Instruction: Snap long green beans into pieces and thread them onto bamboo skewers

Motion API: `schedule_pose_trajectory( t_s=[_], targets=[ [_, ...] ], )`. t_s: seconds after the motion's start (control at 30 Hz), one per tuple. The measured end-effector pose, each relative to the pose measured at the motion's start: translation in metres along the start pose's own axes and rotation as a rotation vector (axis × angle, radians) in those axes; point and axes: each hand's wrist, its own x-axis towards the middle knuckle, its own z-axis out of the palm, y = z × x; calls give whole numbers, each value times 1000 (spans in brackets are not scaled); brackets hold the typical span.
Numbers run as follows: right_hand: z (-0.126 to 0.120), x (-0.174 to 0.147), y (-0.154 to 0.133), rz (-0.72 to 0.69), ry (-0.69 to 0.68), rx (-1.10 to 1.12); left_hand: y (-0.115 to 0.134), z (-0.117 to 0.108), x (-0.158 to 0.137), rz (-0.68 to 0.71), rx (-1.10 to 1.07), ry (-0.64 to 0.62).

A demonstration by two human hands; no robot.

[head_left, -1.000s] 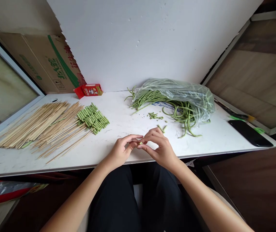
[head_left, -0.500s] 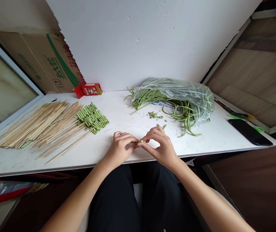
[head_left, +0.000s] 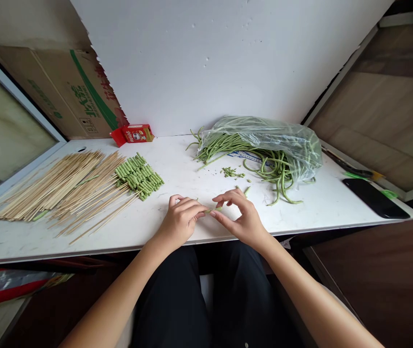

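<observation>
Low over the front edge of the table, my left hand (head_left: pixel 180 220) pinches a short piece of long bean (head_left: pixel 214 210), which points to the right from its fingertips. My right hand (head_left: pixel 240 215) is just beside it, thumb and forefinger parted around the free end; the thumb tip is close to the bean, and contact is hard to make out. A few cut bean pieces (head_left: pixel 247 190) lie behind my right hand. To the left, bean pieces threaded on sticks form a neat green stack (head_left: pixel 139 176). Bare wooden skewers (head_left: pixel 52 186) are heaped farther left.
Whole long beans (head_left: pixel 282 176) spill from a clear plastic bag (head_left: pixel 264 130) at the back right. Small bean scraps (head_left: pixel 231 172) lie before it. A black phone (head_left: pixel 375 198) is at the right end of the white table (head_left: pixel 177 159), and a red packet (head_left: pixel 137 134) at the back left.
My right thumb and forefinger have parted from their pinch at the left fingertips and moved slightly right. More of the bean piece shows between the hands.
</observation>
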Motion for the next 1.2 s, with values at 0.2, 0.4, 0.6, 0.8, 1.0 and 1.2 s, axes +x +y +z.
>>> schedule_pose_trajectory(
  t_s=[0.2, 0.4, 0.6, 0.8, 1.0, 1.2],
  targets=[
    [-3, 1, 4, -63, -96, -3, 5, -3, 1, 36, 96, 24],
    [-2, 1, 2, -76, -97, -4, 9, -4, 2, 42, 91, 46],
    [3, -1, -1, -64, -152, 18, 12, 2, 0, 40, 65, 45],
    [5, -2, 4, -32, -209, 99, 12, 3, 0, 56, -29, 53],
    [3, -2, 9, 8, -277, 229, 14, -1, 2, -6, -171, -11],
    [-2, 0, 9, 57, -355, 285, 14, -1, 2, -14, -231, -44]
  ],
)
